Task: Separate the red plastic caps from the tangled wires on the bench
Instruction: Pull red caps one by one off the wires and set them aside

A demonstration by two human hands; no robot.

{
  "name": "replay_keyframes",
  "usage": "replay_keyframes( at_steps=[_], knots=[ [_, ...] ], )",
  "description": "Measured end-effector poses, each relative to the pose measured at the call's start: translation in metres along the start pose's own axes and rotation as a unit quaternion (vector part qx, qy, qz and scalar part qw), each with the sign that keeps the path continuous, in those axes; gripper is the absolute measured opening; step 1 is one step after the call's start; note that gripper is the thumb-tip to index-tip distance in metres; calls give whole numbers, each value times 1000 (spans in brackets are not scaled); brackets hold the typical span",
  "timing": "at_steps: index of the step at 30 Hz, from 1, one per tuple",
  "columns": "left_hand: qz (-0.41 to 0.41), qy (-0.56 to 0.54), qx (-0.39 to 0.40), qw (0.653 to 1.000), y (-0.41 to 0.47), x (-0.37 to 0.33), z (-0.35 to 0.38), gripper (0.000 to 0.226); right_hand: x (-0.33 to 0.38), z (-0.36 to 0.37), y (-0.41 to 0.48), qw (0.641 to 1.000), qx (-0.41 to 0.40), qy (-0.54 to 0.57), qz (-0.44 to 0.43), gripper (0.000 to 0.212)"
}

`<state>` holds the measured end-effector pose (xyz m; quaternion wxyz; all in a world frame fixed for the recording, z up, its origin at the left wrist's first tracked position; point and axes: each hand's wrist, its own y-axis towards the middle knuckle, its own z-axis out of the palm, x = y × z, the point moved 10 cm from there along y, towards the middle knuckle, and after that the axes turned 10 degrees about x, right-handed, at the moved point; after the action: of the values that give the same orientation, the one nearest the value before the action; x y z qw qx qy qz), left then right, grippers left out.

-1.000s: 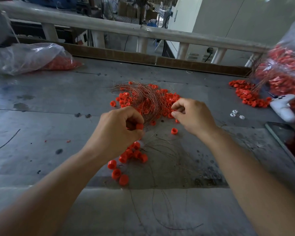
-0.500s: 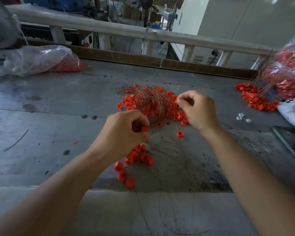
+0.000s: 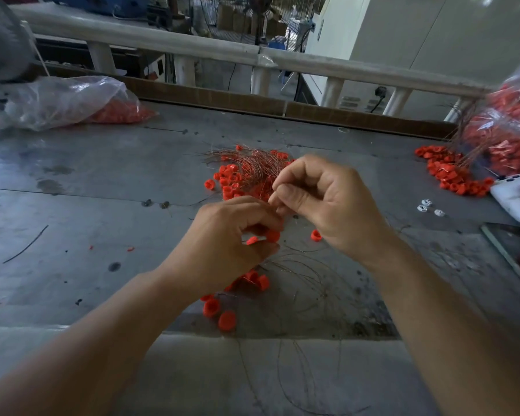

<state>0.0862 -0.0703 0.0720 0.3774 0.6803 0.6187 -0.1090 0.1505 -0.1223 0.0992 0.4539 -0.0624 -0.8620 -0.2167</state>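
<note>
Red caps (image 3: 231,181) lie tangled in thin wires (image 3: 249,165) on the bench (image 3: 87,205), at twelve o'clock from the hands. The left hand (image 3: 222,250) curls round one cap (image 3: 273,235). The right hand (image 3: 327,205), blurred, seems to pinch one of the wires just beside it. Loose caps (image 3: 227,321) sit at six o'clock, and a plastic bag (image 3: 66,100) at ten.

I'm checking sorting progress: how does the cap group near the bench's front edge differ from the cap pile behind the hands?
The front cap group is a small loose scatter with few thin wires about it; the far cap pile is bigger, denser and overlaid by a copper-coloured wire bundle. Both are red plastic caps lying on the grey bench.
</note>
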Motion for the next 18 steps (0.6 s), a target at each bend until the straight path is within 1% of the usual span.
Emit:
replay_keyframes(
  at_steps=[1,3,5,7,11,13,15,17,18],
  knots=[
    [1,5,-2,1000,0,0,0,22,-2,-1,0,1000,-6,7,5,16],
    [6,7,-17,1000,0,-2,-4,21,-6,-1,0,1000,-10,-13,25,15],
    [6,7,-32,999,-1,-3,-8,20,-8,2,1,999,7,-31,31,11],
    [4,8,-36,999,-1,-4,-9,20,-8,6,1,999,22,-25,27,7],
    [3,7,-23,1000,-1,-5,-5,20,-7,8,0,999,37,17,15,17],
    [-2,-5,-24,1000,-1,-4,-4,21,-11,10,1,999,43,4,25,18],
    [-24,-35,-42,998,-2,3,-7,23,-15,3,1,999,18,14,25,19],
    [-59,-100,-67,991,-3,13,-13,23,-14,-10,-1,996,-29,81,9,19],
    [-73,-144,-75,984,-4,18,-14,20,-12,-17,-2,994,-53,97,-5,19]
  ],
)
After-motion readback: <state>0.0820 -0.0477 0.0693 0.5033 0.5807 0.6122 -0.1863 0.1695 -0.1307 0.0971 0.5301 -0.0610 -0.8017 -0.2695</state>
